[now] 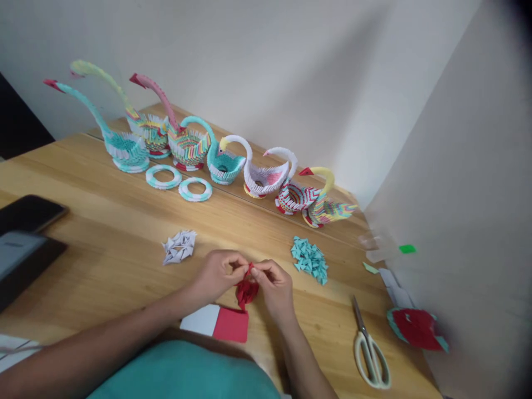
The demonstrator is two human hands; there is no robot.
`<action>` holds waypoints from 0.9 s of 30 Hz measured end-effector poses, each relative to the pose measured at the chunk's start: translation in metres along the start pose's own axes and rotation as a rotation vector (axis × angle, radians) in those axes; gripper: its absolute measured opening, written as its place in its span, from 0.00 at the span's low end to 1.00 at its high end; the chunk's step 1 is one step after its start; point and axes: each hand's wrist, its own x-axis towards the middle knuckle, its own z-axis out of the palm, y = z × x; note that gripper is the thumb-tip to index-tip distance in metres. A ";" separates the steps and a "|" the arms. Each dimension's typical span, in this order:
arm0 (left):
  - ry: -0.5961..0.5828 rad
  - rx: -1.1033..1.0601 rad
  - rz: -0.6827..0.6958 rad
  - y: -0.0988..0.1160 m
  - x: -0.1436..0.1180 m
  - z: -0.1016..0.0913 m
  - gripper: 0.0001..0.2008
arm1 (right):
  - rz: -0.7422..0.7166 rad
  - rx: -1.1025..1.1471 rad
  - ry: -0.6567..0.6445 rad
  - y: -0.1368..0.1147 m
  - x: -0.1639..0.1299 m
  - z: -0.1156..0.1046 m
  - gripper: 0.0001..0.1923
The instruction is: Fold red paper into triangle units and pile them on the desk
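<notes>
My left hand [221, 272] and my right hand [275, 284] meet at the middle of the table, fingertips pinched together on a small red paper piece [250, 270]. Its exact shape is mostly covered by my fingers. Just below it lies a heap of red folded paper pieces [246, 293], partly hidden by the hands. Close to my body are a white paper sheet [201, 320] and a red paper sheet [231, 325], edge to edge. To the left sits a pile of white folded pieces [179, 247]; on the right, a pile of turquoise ones [310, 259].
Several folded-paper swans [224, 166] line the back of the wooden table [112, 233], with two paper rings [195, 189] before them. Scissors [369, 346] lie at right, near a red-and-turquoise paper item [418, 330]. A phone [33, 213] and a grey device [25, 260] are at left.
</notes>
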 end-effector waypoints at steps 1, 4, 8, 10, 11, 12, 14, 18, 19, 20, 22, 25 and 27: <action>0.029 0.048 0.025 0.001 0.000 0.000 0.07 | -0.021 -0.027 0.015 0.000 0.000 0.001 0.07; -0.014 -0.083 -0.023 0.001 0.001 0.000 0.08 | -0.049 -0.023 0.052 -0.001 0.000 0.001 0.07; -0.155 -0.411 -0.183 -0.006 0.004 0.000 0.14 | -0.057 0.010 0.122 0.000 0.002 -0.001 0.07; -0.180 -0.451 -0.225 -0.009 0.004 0.001 0.14 | -0.064 -0.002 0.140 0.001 0.002 -0.002 0.07; -0.189 -0.463 -0.242 -0.010 0.004 0.001 0.14 | -0.065 -0.010 0.140 0.002 0.002 -0.002 0.07; -0.196 -0.476 -0.257 -0.010 0.003 0.001 0.14 | -0.066 -0.020 0.140 0.002 0.002 -0.002 0.07; -0.209 -0.502 -0.280 -0.012 0.003 0.002 0.14 | -0.074 -0.043 0.140 0.004 0.002 -0.002 0.07; -0.216 -0.521 -0.283 -0.015 0.004 0.004 0.13 | -0.106 -0.090 0.131 0.006 0.002 -0.002 0.07; -0.213 -0.515 -0.277 -0.016 0.004 0.004 0.12 | -0.116 -0.100 0.122 0.006 0.002 -0.002 0.06; -0.207 -0.504 -0.271 -0.016 0.005 0.005 0.11 | -0.129 -0.110 0.112 0.006 0.002 -0.002 0.06; -0.180 -0.457 -0.254 -0.017 0.004 0.006 0.08 | -0.167 -0.144 0.092 0.006 0.002 -0.002 0.04; -0.092 -0.251 -0.157 -0.015 0.003 0.006 0.03 | -0.243 -0.228 0.060 0.003 0.001 -0.002 0.04; -0.028 -0.079 -0.069 -0.013 0.001 0.005 0.03 | -0.265 -0.260 0.048 0.002 0.002 -0.003 0.04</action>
